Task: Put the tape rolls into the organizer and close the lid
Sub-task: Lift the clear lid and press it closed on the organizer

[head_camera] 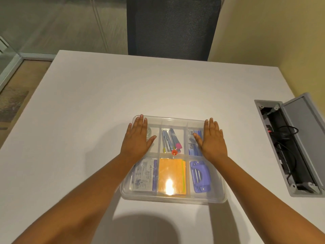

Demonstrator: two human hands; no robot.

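Observation:
The clear plastic organizer (173, 198) lies on the white table with its clear lid (174, 121) on top. My left hand (138, 140) rests flat on the lid over the far-left compartment, fingers apart. Beside that hand's thumb a clear tape roll (149, 133) shows through the lid, mostly hidden by the hand. My right hand (212, 140) lies flat on the lid over the far-right compartment. Neither hand holds anything.
Under the lid are pens and a pink eraser (171, 140), orange sticky notes (171, 175), a purple hole punch (199, 176) and a printed packet (144, 175). An open grey cable box (292, 143) sits at the table's right edge. A dark mesh chair (173, 27) stands beyond the far edge.

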